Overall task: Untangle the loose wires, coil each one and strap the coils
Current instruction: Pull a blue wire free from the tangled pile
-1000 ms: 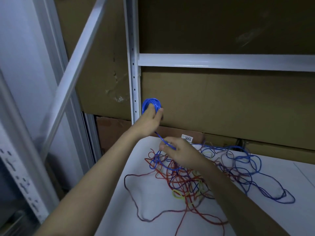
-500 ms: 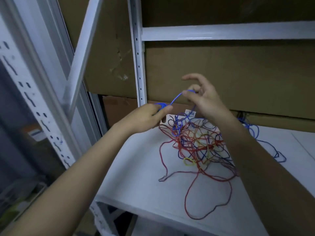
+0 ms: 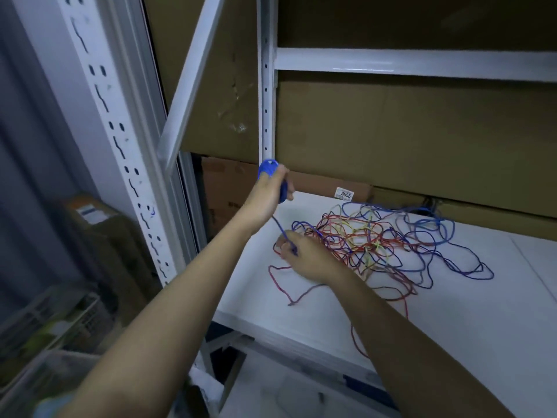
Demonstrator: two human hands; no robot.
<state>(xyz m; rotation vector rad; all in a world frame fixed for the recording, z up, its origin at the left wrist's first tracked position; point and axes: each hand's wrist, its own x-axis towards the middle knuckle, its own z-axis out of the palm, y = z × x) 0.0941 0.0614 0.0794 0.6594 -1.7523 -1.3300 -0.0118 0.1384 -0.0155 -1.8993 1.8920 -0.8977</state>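
Note:
A tangle of red, blue and yellow wires (image 3: 370,245) lies on the white shelf board (image 3: 470,321). My left hand (image 3: 265,194) is raised above the board's left end and grips a small blue coil (image 3: 267,168). One blue strand (image 3: 278,226) runs down from the coil to my right hand (image 3: 304,260), which pinches it low at the left edge of the tangle. A loose red wire end (image 3: 289,300) trails on the board just below that hand.
A white perforated upright (image 3: 265,95) and a cross beam (image 3: 407,63) frame brown cardboard boxes behind the shelf, one bearing a 3055 label (image 3: 344,193). A diagonal brace (image 3: 193,76) and another rack post (image 3: 120,140) stand at left. The board's front edge drops off below.
My right hand dropped from head height down to the tangle's left edge, drawing the blue strand downward. My left hand lifted the coil a little. The camera tilted down.

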